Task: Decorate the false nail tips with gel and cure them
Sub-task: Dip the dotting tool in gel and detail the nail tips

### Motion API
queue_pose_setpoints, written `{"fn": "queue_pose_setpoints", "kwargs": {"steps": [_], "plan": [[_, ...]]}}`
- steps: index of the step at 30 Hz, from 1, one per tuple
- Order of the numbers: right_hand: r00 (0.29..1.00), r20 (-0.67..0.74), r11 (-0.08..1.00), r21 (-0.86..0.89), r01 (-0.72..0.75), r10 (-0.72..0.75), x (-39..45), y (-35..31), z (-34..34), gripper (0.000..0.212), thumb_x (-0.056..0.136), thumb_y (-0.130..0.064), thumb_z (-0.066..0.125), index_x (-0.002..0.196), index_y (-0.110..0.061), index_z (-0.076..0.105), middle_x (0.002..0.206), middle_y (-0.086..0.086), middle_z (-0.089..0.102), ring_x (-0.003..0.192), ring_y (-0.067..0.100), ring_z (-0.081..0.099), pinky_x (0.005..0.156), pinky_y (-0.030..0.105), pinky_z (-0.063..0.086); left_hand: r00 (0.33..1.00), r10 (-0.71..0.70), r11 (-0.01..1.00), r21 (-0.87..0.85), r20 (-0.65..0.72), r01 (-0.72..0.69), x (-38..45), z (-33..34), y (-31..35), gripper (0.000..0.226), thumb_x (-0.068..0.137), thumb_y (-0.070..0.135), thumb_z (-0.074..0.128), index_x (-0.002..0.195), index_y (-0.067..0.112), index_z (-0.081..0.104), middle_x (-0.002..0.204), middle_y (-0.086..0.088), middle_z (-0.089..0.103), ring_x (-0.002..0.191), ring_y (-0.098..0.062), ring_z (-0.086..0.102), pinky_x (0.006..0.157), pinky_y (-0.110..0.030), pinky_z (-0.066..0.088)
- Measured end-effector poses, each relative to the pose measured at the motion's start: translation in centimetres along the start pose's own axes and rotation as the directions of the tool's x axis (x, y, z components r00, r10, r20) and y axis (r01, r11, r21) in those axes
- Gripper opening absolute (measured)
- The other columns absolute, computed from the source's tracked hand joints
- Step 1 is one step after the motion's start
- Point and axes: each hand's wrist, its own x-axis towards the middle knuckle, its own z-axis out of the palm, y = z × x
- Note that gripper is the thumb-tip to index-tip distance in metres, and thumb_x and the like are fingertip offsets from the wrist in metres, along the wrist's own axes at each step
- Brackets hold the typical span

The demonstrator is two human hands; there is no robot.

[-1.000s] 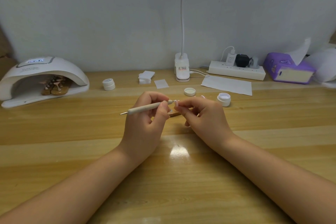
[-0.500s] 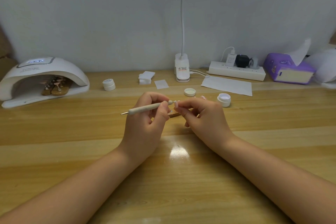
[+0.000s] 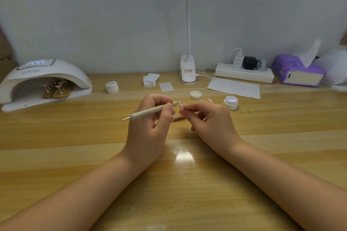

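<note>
My left hand [image 3: 150, 129] grips a beige dotting pen [image 3: 150, 112] like a pencil, its far tip touching a pale false nail tip [image 3: 181, 107]. My right hand [image 3: 208, 122] pinches that nail tip between thumb and forefinger; a wooden holder [image 3: 179, 117] shows just beneath the fingers. An open white gel jar [image 3: 231, 102] stands right of my right hand, its lid [image 3: 195, 94] lying behind the hands. At the far left a white curing lamp [image 3: 44, 80] holds several nail tips on stands [image 3: 56, 90].
A closed gel jar [image 3: 112, 87] stands near the lamp. White wipes [image 3: 150, 79], a small paper square [image 3: 166, 86] and a paper sheet [image 3: 234, 88] lie at the back. A lamp clamp [image 3: 187, 72], a power strip [image 3: 244, 75] and a purple tissue pack [image 3: 298, 73] line the wall.
The pen tip shifted very slightly against the nail tip; both hands stay in the same place.
</note>
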Motion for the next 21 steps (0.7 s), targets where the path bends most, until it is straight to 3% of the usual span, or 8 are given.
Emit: {"fn": "queue_pose_setpoints", "kwargs": {"steps": [2,5,8,10,12,15,18,21], "plan": [[1.0,-0.005,1.0,0.013,-0.016,0.016,-0.01,-0.14,-0.01,0.008,0.087,-0.018,0.07,0.092,-0.017,0.076,0.079,-0.011,0.071,0.058,0.0,0.06,0.099,0.032,0.042,1.0,0.017,1.0,-0.01,-0.014,-0.018,0.04,-0.02,0.0,0.008,0.092,0.018,0.052,0.095,0.024,0.057,0.083,0.005,0.065,0.075,-0.007,0.066,0.066,-0.02,0.053],[0.999,-0.009,0.999,0.019,-0.036,0.036,-0.04,-0.36,0.0,0.008,0.087,-0.02,0.069,0.092,-0.017,0.076,0.079,-0.009,0.072,0.058,0.007,0.062,0.102,0.052,0.04,0.999,0.032,0.999,0.006,-0.034,-0.032,0.06,-0.12,-0.08,0.008,0.093,0.018,0.051,0.097,0.023,0.056,0.085,0.004,0.065,0.076,-0.014,0.066,0.068,-0.031,0.056],[0.999,-0.009,0.999,0.028,-0.044,0.045,-0.06,-0.45,-0.03,0.009,0.086,-0.019,0.07,0.093,-0.017,0.075,0.08,-0.01,0.072,0.058,0.006,0.062,0.1,0.053,0.041,0.999,0.039,0.999,0.01,-0.033,-0.038,0.02,-0.3,-0.13,0.006,0.092,0.022,0.053,0.096,0.025,0.057,0.086,0.004,0.065,0.077,-0.017,0.065,0.07,-0.041,0.056],[0.999,-0.008,0.999,0.027,-0.045,0.045,-0.07,-0.37,-0.03,0.009,0.086,-0.019,0.071,0.093,-0.017,0.075,0.079,-0.011,0.072,0.058,0.003,0.061,0.1,0.04,0.044,0.999,0.045,0.999,0.0,-0.014,-0.045,-0.01,-0.39,-0.03,0.007,0.09,0.027,0.052,0.094,0.026,0.057,0.085,0.003,0.065,0.077,-0.016,0.065,0.069,-0.042,0.055],[0.999,-0.01,0.999,0.015,-0.032,0.032,-0.08,-0.27,-0.05,0.009,0.085,-0.018,0.071,0.093,-0.017,0.075,0.079,-0.012,0.071,0.056,0.002,0.061,0.087,0.019,0.045,0.999,0.046,0.999,-0.005,0.012,-0.046,-0.03,-0.36,-0.01,0.006,0.09,0.022,0.054,0.092,0.024,0.058,0.084,0.003,0.065,0.077,-0.014,0.065,0.069,-0.041,0.055],[1.0,-0.016,1.0,0.004,-0.019,0.019,-0.02,-0.19,-0.05,0.008,0.085,-0.016,0.072,0.093,-0.016,0.076,0.08,-0.009,0.072,0.055,0.002,0.06,0.075,0.013,0.045,0.999,0.036,0.999,0.003,0.027,-0.036,-0.03,-0.21,0.07,0.012,0.088,0.012,0.053,0.091,0.022,0.059,0.085,0.001,0.065,0.076,-0.01,0.065,0.07,-0.038,0.055],[1.0,-0.024,1.0,-0.001,-0.009,0.009,0.01,-0.25,-0.04,0.008,0.085,-0.016,0.072,0.091,-0.015,0.076,0.079,-0.007,0.073,0.056,0.006,0.062,0.079,-0.001,0.034,0.999,0.032,0.999,0.008,0.028,-0.033,-0.01,-0.19,0.13,0.012,0.088,0.012,0.053,0.09,0.022,0.059,0.084,0.001,0.065,0.076,-0.01,0.064,0.07,-0.037,0.055],[1.0,-0.02,1.0,-0.001,-0.013,0.013,0.06,-0.23,0.0,0.007,0.085,-0.018,0.072,0.09,-0.016,0.076,0.078,-0.008,0.073,0.056,0.009,0.062,0.084,-0.004,0.027,0.999,0.022,1.0,0.012,0.034,-0.023,0.02,-0.15,0.12,0.011,0.088,0.014,0.053,0.09,0.023,0.059,0.084,0.002,0.065,0.076,-0.011,0.065,0.07,-0.036,0.055]]}}
